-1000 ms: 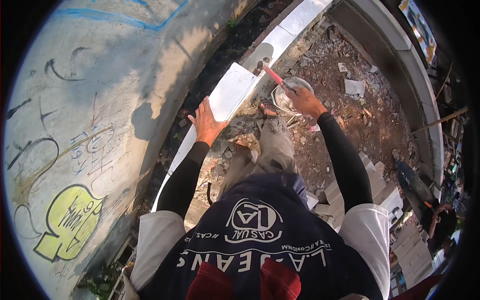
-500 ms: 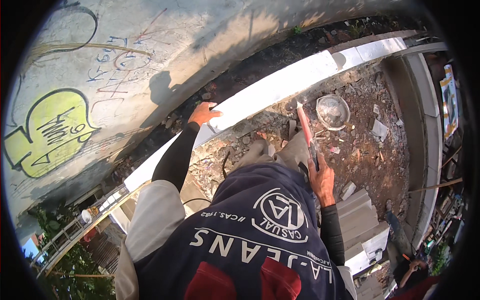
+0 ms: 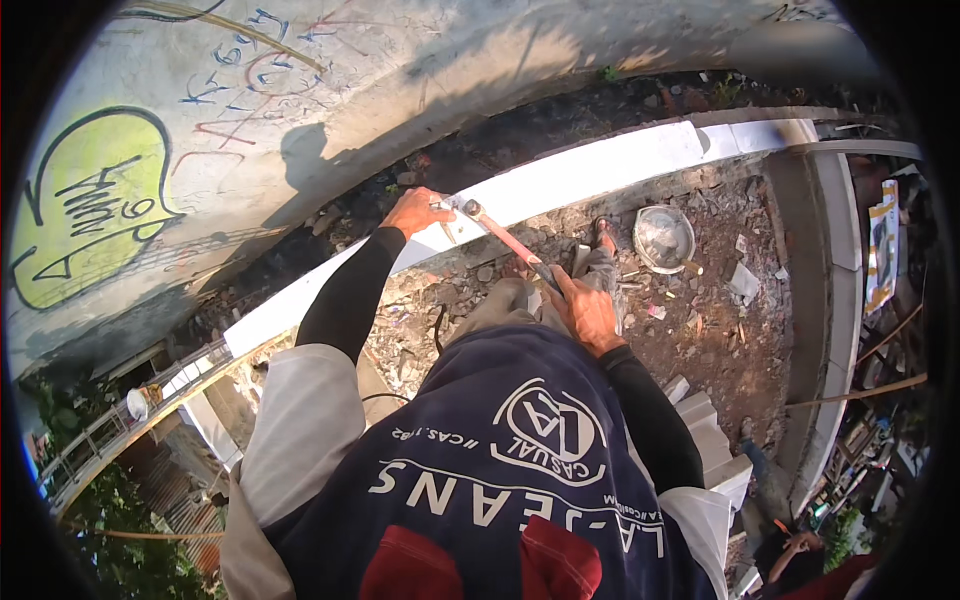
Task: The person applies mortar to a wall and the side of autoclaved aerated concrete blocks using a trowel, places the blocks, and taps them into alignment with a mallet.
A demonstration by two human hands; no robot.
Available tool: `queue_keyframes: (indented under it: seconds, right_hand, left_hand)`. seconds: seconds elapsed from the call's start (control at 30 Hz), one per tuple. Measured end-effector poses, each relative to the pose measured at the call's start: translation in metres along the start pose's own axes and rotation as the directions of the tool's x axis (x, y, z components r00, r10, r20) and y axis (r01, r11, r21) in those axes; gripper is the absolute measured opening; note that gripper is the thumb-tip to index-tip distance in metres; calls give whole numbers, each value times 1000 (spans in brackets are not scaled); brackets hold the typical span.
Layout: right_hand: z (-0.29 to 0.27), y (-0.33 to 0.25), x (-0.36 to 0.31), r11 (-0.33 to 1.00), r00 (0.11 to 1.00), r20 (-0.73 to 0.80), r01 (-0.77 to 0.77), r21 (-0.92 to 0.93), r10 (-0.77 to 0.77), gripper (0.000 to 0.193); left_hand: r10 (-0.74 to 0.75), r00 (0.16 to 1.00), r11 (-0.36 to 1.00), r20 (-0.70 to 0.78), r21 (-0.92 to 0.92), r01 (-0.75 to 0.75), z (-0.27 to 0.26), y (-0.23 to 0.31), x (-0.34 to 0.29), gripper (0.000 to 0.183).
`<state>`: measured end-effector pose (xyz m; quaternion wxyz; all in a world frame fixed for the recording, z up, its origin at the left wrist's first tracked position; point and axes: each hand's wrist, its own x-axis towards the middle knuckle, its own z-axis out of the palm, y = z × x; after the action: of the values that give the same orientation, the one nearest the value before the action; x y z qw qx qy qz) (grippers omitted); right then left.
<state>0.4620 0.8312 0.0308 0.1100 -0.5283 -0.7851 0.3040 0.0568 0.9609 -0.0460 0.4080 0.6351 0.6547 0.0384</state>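
Observation:
My right hand [image 3: 588, 310] is wrapped round the black grip of a hammer [image 3: 508, 240] with a reddish shaft. The hammer's head is at the top of a low wall of white blocks [image 3: 590, 178], just right of my left hand. My left hand [image 3: 418, 212] is at the wall's top edge, fingers drawn together in a pinch. Whatever is between those fingertips is too small to make out. Right below them, a small dark mark or fitting shows at a joint between blocks.
A round metal basin [image 3: 664, 240] sits on the rubble-strewn ground [image 3: 700, 320] beyond my right hand. Grey corrugated sheets [image 3: 710, 425] lie at the right. A painted concrete wall [image 3: 250, 110] rises behind the block wall, across a dark gap. Another person [image 3: 800, 550] is at the lower right.
My right hand has swung the hammer up and left, bringing its head to the block wall beside my left hand. My left hand has shifted slightly and its fingers have drawn together.

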Motion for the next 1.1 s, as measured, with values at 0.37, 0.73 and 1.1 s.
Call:
queue_keyframes:
  seconds: [0.37,0.73,1.1]
  right_hand:
    - [-59,17,-38,967,968,63,-245,73,241,43]
    - [-164,173,-82,380,529,70,-690,615,846,45]
    - [-202,302,66,442,556,-58,-589,676,829,45]
  left_hand:
    - [-24,991,998,134,52,17,-4,51,-7,66]
    - [76,996,950,44,299,-86,56,192,29,133]
    - [-14,999,935,-53,354,32,88,208,44,130]
